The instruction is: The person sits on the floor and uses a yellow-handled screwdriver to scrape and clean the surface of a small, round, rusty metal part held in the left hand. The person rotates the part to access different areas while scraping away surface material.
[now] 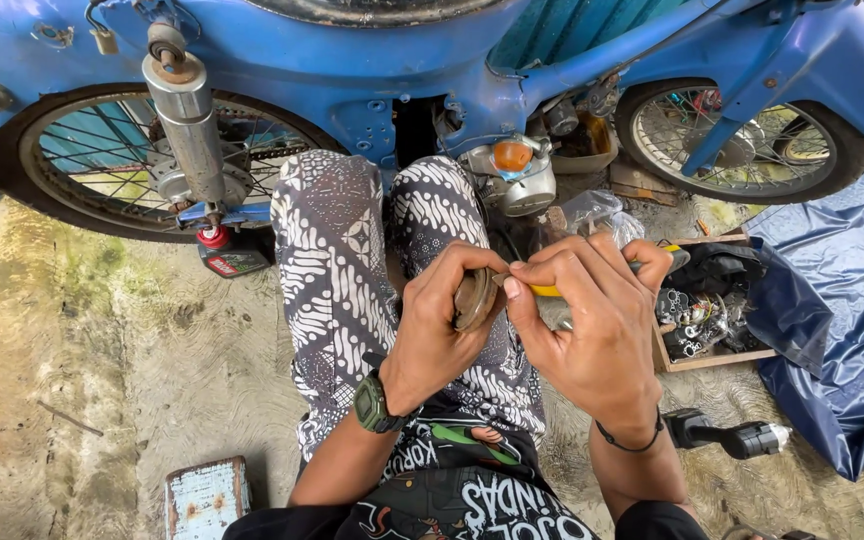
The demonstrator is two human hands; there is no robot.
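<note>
Over the lap, the left hand (439, 325) curls its fingers around a round rusty metal part (474, 298) — gripped at its edge. The right hand (587, 320) pinches a yellow-handled tool (549, 290) against it (tip hidden), just before the blue motorcycle (372, 70).

motorbike (432, 60) ahead — parts tray (712, 355) right

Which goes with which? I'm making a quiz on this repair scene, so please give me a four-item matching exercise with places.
1. round metal part
2. wooden box of small parts
3. small can
4. blue tarp

a. far right on the ground
b. in the left hand
c. under the rear wheel
d. just right of the right hand

Pairs: 1-b, 2-d, 3-c, 4-a
</note>
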